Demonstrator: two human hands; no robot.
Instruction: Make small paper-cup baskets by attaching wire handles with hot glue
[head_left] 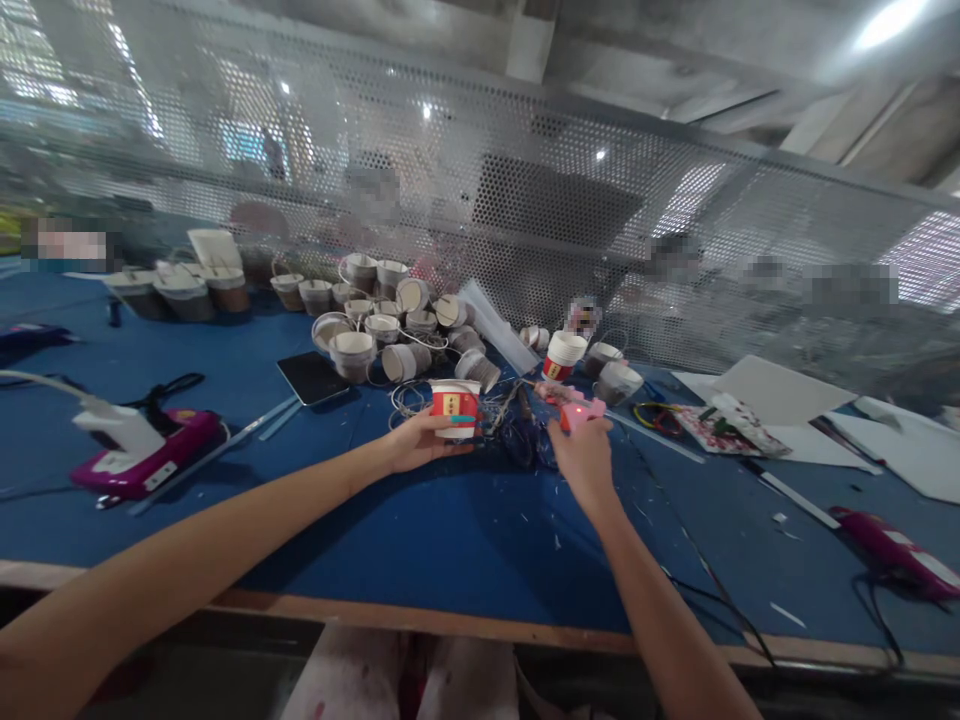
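Note:
A red and white paper cup [459,402] is upright in my left hand [420,443], with the fingers wrapped round its side. My right hand [586,458] grips a pink hot glue gun [583,408]. The gun's front end points left, towards the cup, and stays apart from it. Between the two hands lies a dark blue bundle [519,440], partly hidden, with thin cord tangled beside it. Just behind the glue gun stands a stack of matching paper cups [564,355].
Many cord-wrapped cups [405,362] are heaped at the back middle, near a black phone [313,379]. A purple power strip [142,470] lies left, another purple strip [896,548] right. White sheets [780,390] lie at the right. A perforated metal screen [420,220] borders the blue table [450,550].

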